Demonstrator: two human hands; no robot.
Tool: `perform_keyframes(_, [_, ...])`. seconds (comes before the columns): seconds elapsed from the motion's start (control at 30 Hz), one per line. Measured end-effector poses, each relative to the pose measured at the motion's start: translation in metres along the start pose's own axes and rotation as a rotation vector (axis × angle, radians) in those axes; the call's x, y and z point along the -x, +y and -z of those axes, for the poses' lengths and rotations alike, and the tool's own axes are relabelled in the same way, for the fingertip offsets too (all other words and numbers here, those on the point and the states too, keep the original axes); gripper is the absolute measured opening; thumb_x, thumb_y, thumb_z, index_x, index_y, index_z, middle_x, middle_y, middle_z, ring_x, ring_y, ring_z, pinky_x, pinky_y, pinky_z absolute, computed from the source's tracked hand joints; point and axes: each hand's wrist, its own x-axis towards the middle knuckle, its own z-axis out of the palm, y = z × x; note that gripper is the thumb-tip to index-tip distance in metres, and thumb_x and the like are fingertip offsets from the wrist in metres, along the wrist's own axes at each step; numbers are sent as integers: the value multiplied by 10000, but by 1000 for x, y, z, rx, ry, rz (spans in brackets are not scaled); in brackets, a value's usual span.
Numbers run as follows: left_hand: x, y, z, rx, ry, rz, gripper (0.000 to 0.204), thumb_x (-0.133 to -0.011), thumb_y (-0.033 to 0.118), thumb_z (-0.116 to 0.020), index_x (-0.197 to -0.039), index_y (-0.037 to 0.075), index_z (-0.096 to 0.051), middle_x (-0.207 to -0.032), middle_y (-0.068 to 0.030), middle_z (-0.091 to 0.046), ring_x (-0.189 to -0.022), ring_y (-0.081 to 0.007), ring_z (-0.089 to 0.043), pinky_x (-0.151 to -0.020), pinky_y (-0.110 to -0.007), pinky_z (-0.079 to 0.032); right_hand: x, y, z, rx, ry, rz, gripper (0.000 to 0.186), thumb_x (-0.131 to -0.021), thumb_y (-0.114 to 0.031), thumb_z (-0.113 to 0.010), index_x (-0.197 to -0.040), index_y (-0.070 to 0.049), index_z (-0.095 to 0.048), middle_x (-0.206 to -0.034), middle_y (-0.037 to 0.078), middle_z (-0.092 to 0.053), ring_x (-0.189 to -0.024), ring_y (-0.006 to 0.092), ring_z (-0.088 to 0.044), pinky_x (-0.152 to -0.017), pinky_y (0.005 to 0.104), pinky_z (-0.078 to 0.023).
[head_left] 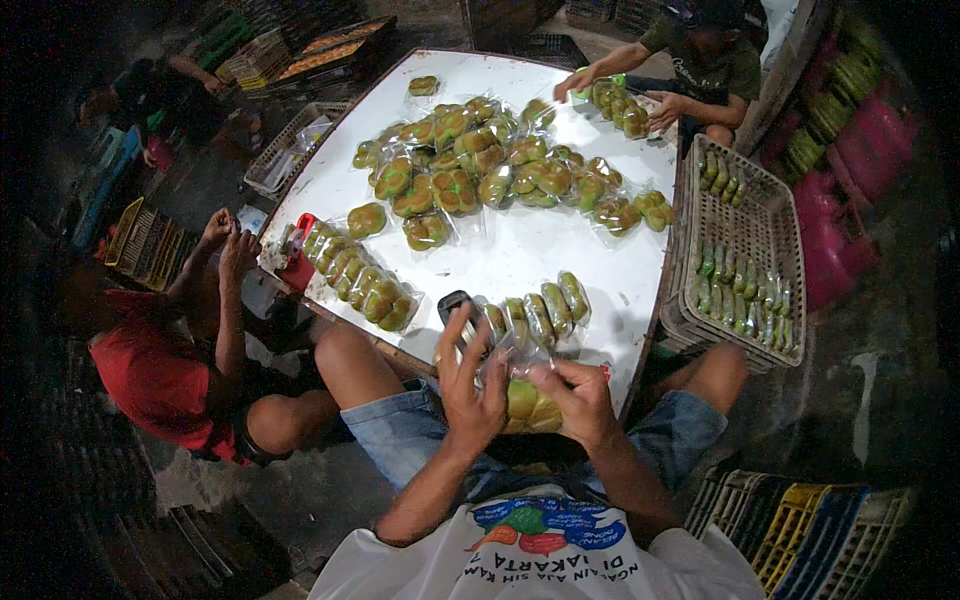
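Observation:
My left hand and my right hand hold a clear plastic bag of green-brown buns over the table's near edge, the right thumb against the plastic. My left fingers reach up over a dark object, too covered to identify. Just beyond my hands lies a row of oblong bagged buns. A longer row of bagged buns lies to the left, beside a red object. A large loose pile of bagged buns covers the middle of the white table.
One co-worker in red sits at left, another handles buns across the table, a third is farther back. Stacked crates with packed items stand at right, more crates at lower right, pink sacks beyond.

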Motion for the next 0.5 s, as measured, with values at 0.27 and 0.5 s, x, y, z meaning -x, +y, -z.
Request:
perform_keyframes(0.27, [2, 13, 20, 232, -443, 421, 325, -832, 192, -813, -1088, 10, -732, -965, -145, -738, -833, -194, -700, -763, -335, -539, -1, -13, 1, 74, 17, 309, 200, -971, -152, -662, -1094, -4, -717, -1232, 143, -661, -983, 133, -667, -794, 284, -534])
perform_keyframes(0.5, [17, -1, 9, 398, -183, 491, 179, -880, 174, -782, -967, 23, -744, -1064, -84, -664, -945, -149, -620, -776, -287, -492, -10, -14, -4, 596, 160, 573, 119, -878, -93, -756, -925, 10, -716, -832, 97, -709, -719, 179, -673, -660, 304, -517])
